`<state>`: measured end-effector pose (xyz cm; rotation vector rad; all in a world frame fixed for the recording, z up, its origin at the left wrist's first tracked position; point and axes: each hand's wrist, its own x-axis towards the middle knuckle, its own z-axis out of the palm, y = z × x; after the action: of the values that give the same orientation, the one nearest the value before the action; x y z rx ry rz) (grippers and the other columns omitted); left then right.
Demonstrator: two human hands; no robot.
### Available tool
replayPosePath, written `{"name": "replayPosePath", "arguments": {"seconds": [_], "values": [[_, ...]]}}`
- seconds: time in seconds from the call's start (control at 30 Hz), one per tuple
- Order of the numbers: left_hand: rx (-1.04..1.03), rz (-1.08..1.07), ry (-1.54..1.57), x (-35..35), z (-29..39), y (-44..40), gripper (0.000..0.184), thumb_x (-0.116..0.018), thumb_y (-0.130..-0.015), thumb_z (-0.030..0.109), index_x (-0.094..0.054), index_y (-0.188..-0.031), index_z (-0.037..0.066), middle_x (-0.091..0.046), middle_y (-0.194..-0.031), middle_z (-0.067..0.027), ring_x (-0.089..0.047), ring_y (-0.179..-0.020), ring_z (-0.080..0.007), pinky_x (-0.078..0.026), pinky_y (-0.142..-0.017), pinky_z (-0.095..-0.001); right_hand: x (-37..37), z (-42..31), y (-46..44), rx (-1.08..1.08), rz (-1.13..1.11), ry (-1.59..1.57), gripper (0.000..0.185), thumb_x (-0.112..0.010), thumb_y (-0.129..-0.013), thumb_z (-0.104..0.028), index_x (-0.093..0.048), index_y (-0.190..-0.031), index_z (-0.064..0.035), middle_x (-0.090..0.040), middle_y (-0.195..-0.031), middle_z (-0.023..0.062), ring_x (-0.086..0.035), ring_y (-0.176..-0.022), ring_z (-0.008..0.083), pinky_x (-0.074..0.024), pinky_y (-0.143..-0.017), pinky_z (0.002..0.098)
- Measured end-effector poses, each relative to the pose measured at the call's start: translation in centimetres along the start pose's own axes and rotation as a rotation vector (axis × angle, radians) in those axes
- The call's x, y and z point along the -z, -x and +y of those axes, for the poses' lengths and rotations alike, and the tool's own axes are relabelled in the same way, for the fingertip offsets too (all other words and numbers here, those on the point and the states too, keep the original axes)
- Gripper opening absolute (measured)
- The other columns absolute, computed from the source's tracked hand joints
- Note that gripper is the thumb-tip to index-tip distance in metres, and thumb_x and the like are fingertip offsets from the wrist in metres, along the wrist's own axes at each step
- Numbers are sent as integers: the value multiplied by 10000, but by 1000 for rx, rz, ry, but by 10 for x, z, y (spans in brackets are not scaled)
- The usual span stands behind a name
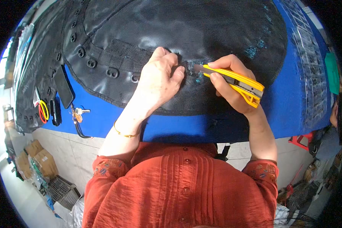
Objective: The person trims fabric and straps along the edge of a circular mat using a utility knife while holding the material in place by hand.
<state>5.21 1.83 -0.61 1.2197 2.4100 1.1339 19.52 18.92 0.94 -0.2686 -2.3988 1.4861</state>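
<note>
A large rounded piece of black mesh fabric [224, 30] lies before me, with a black webbing strap [125, 53] and several black plastic rings [112, 73] along its curved edge. My left hand [157, 78] is closed, its thumb and fingers pinching the end of the strap near the middle. My right hand [233, 85] grips a yellow utility knife [250, 87], its blade out and pointing left toward the pinched part. Blue thread scraps [197, 79] lie around the blade tip; whether the blade touches the strap I cannot tell.
On the blue tabletop [178, 127], at left, are a black phone [64, 85], scissors [44, 111] with red and yellow handles, and keys [79, 111]. Clear plastic sheeting [311, 64] covers the right side. Cardboard boxes [45, 161] and a grey crate [62, 192] stand on the floor.
</note>
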Motion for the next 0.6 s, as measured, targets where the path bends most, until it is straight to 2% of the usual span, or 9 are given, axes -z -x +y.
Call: {"name": "replayPosePath", "arguments": {"seconds": [0.2,0.27,0.47,0.6], "values": [[-38,12,3,0,-2,0,125,-680,-832,86,-612,-818,-18,-558,-880,-191,-598,-816,-375,-510,-759,-444,-9,1,0,25,38,14,131,-667,-916,-139,-617,-1014,-68,-698,-875,75,-711,-783,178,-551,-699,296],[-48,10,-9,0,-3,0,123,-677,-834,85,-612,-822,-18,-558,-881,-192,-598,-816,-376,-510,-759,-444,-9,-1,0,-27,11,-23,131,-670,-912,-129,-614,-1016,-72,-699,-877,79,-711,-779,186,-552,-699,296],[-26,-6,-9,1,0,0,118,-673,-836,81,-612,-826,-20,-561,-887,-195,-602,-828,-379,-513,-762,-444,-4,4,-2,52,-35,23,134,-676,-903,-111,-611,-1015,-75,-689,-863,71,-691,-750,160,-537,-685,287],[-49,15,-15,-1,-2,1,119,-671,-838,79,-609,-825,-21,-562,-891,-197,-606,-831,-380,-518,-765,-447,2,1,-2,17,-72,-21,135,-677,-902,-117,-613,-1012,-69,-681,-845,71,-690,-742,165,-532,-676,290]]}}
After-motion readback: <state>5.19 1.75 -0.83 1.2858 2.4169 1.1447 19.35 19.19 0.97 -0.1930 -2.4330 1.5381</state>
